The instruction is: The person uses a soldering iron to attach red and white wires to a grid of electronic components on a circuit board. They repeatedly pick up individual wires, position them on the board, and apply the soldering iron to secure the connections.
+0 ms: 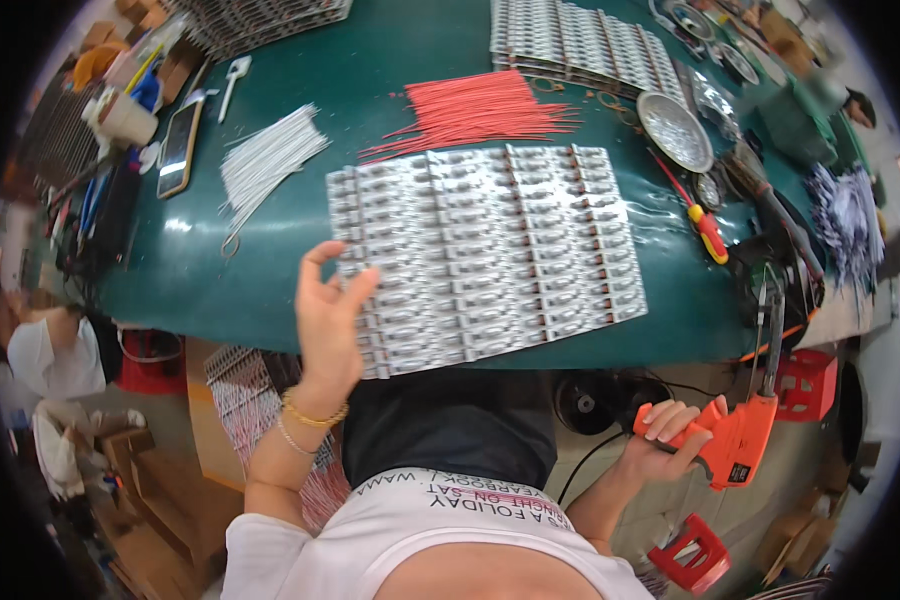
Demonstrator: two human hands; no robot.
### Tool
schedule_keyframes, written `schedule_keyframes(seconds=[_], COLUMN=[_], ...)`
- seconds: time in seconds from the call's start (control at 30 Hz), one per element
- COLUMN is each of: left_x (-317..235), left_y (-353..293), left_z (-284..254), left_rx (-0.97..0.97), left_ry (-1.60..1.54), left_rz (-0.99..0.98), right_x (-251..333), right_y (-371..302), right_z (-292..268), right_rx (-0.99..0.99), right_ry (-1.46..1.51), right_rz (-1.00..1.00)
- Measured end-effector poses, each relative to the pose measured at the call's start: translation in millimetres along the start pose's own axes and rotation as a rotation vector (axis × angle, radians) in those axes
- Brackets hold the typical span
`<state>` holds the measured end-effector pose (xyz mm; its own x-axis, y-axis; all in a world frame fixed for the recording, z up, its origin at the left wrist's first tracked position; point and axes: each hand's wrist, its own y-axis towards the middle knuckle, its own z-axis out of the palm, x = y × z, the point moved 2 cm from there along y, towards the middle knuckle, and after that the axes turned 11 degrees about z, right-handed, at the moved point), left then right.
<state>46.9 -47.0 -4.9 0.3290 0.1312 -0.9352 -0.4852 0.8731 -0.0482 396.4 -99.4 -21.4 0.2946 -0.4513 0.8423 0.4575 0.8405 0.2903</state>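
Note:
A flat silvery panel point(490, 250) made of many rows of small metal parts lies on the green table in front of me. My left hand point(330, 305) is at its left edge, thumb and forefinger apart, the thumb over the panel's surface; the other fingers are partly hidden. Low on the right, off the table's front edge, my right hand point(670, 435) grips an orange soldering gun point(740, 440) by its handle, its long metal front pointing up. Beyond the panel is a pile of red wires point(485, 108), and farther left a bundle of white wires point(270, 160).
More metal panels point(585, 45) are stacked at the back. To the right are a round metal dish point(675, 132) and a red-and-yellow screwdriver point(708, 235). A phone point(178, 148) lies on the left. Red stools point(692, 555) stand below right; another person point(55, 350) sits at far left.

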Motion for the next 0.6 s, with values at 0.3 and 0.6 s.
schedule_keyframes(seconds=[0.3,0.6], left_x=[-36,-56], left_y=[-4,109], left_z=[41,-41], left_rx=[0.773,0.380], left_ry=[1.012,1.656], left_rz=[0.123,0.960], right_x=[-20,-26], right_y=[-10,-6], right_z=[31,49], right_rx=[0.066,0.310], right_ry=[-0.069,-0.064], right_rz=[0.263,0.311])
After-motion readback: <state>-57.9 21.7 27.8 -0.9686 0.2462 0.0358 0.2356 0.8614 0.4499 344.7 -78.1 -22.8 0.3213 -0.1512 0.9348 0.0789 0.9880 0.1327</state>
